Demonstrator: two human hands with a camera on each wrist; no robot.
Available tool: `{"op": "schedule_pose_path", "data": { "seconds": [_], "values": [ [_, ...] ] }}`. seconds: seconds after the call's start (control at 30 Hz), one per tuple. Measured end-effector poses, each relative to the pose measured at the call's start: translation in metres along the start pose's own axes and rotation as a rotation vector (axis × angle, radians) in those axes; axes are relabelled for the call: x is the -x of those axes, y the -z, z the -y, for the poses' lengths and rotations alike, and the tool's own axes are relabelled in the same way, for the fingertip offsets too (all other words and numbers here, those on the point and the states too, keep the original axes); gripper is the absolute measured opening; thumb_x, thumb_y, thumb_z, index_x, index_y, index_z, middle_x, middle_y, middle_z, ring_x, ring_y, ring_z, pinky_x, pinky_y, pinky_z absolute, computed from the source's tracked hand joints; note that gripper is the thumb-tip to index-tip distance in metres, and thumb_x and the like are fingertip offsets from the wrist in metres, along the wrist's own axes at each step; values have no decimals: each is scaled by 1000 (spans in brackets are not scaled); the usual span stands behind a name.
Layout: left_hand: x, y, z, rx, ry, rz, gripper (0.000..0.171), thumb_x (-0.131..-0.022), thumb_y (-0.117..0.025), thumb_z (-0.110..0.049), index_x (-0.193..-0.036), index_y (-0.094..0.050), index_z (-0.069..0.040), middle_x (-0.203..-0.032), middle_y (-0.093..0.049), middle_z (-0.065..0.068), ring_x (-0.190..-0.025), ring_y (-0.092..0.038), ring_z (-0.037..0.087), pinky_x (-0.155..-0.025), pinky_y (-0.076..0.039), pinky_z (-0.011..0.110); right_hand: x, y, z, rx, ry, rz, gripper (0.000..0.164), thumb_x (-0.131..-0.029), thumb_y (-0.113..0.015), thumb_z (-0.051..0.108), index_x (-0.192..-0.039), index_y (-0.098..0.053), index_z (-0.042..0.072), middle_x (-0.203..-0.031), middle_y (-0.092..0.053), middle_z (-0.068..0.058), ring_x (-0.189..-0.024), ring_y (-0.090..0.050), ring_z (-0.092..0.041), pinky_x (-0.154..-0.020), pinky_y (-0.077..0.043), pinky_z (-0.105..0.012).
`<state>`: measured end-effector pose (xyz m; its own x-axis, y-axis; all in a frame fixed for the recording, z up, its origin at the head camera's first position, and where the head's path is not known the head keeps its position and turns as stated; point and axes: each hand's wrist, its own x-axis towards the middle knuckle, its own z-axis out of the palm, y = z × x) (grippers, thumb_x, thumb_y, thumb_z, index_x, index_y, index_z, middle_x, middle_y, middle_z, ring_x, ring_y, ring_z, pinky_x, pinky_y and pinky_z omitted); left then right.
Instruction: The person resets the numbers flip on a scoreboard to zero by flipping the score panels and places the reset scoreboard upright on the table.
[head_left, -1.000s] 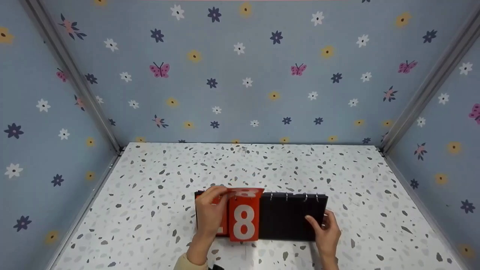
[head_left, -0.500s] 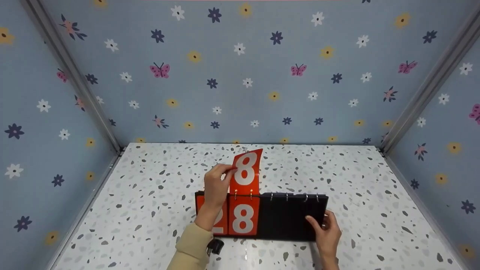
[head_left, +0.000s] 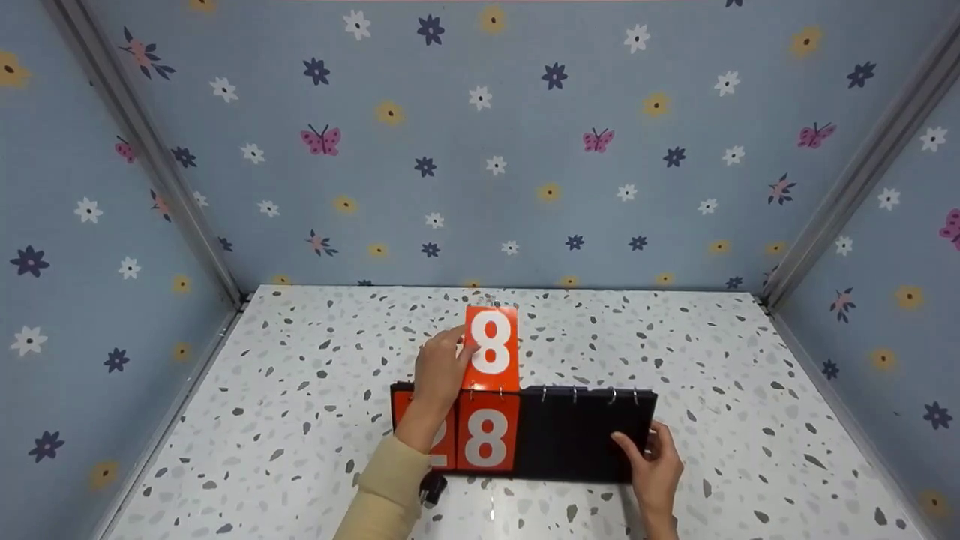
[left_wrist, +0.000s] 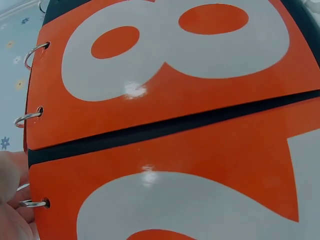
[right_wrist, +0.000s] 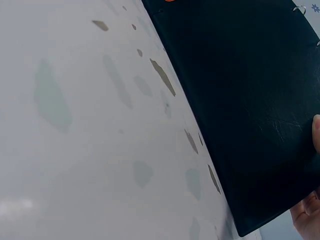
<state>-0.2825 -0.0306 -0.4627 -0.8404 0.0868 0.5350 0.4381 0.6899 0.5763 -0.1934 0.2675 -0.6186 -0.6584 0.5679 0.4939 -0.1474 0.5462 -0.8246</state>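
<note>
A black flip scoreboard (head_left: pixel 574 435) stands on the table, red number cards hanging from metal rings on its left half. The lower cards show a 2 (head_left: pixel 442 459), partly covered by the left forearm, and an 8 (head_left: pixel 486 439). Above the top edge, another red card with an 8 (head_left: pixel 492 345) is flipped up. My left hand (head_left: pixel 441 367) pinches its left edge, thumb in front. In the left wrist view the hanging 8 card (left_wrist: pixel 150 110) fills the upper part. My right hand (head_left: pixel 656 469) grips the board's right end, thumb on the black front (right_wrist: pixel 240 100), fingers behind.
The white speckled table (head_left: pixel 300 420) extends around the board. Flower-patterned panels (head_left: pixel 480 150) rise at the back and both sides. A small black object (head_left: pixel 433 489) shows beside the left sleeve (head_left: pixel 386 480).
My left hand has lifted the 8 card up and over the rings, from level with the top edge to upright above it. An 8 hangs below. The right hand stays put.
</note>
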Motion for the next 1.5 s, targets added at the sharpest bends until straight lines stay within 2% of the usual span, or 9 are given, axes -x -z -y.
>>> {"op": "schedule_pose_path", "data": {
  "seconds": [0.17,0.2,0.43,0.63,0.73,0.93,1.17,1.3,1.5],
  "values": [
    [10,4,-2,5,-32,-29,23,-82,-66,-10,-102,-66,1,-96,-64,12,-89,-61,24,-77,-50,36,0,-1,-2,-4,-7,-2,37,-65,-81,23,-95,-60,16,-72,-62,3,-59,-56,-7,-49,-41,-15],
    [13,5,-2,14,-36,-49,21,-82,-66,-9,-101,-66,0,-95,-64,12,-88,-61,24,-77,-50,35,0,-2,-4,32,-6,-17,36,-65,-81,23,-95,-60,18,-71,-61,5,-58,-56,-7,-49,-41,-14],
    [41,9,-9,114,-48,-201,15,-80,-67,-3,-95,-66,-2,-92,-62,8,-88,-59,21,-77,-49,34,0,-2,-6,-16,-9,-25,36,-64,-82,19,-93,-61,18,-69,-61,5,-57,-57,-9,-49,-42,-14],
    [69,8,-12,165,-71,-327,20,-76,-69,1,-96,-65,-1,-94,-61,8,-89,-58,22,-77,-49,35,2,-2,-9,-13,-21,-22,36,-64,-82,21,-93,-61,20,-70,-61,6,-58,-57,-9,-50,-42,-14],
    [83,5,-12,182,-58,-355,24,-75,-70,2,-98,-65,-1,-96,-62,8,-90,-58,22,-77,-50,37,2,-1,-10,-20,-18,-20,37,-64,-82,21,-93,-60,20,-70,-62,6,-58,-57,-9,-50,-42,-14],
    [108,-6,-11,218,65,-293,30,-74,-71,1,-103,-63,0,-99,-62,9,-92,-59,21,-78,-50,34,2,0,-7,-13,11,-19,36,-65,-81,22,-94,-60,18,-68,-62,6,-56,-57,-9,-49,-41,-15],
    [126,-21,-5,300,275,-190,29,-75,-71,-1,-102,-62,1,-96,-62,9,-84,-59,20,-74,-51,31,3,-1,-9,-21,-6,-19,36,-65,-81,22,-95,-60,19,-68,-61,6,-56,-57,-10,-50,-42,-14],
    [130,-27,-4,319,349,-199,28,-74,-72,-1,-100,-63,1,-95,-60,8,-84,-58,20,-75,-50,31,2,-1,-8,-34,-8,-21,36,-65,-81,22,-94,-61,18,-69,-61,5,-57,-57,-10,-50,-43,-15],
    [132,-34,-9,250,474,-211,31,-73,-74,-6,-102,-63,0,-98,-58,8,-89,-58,21,-78,-50,34,2,0,-2,-56,-20,4,36,-66,-81,24,-95,-61,15,-71,-62,1,-57,-57,-9,-50,-43,-15]
  ]
}}
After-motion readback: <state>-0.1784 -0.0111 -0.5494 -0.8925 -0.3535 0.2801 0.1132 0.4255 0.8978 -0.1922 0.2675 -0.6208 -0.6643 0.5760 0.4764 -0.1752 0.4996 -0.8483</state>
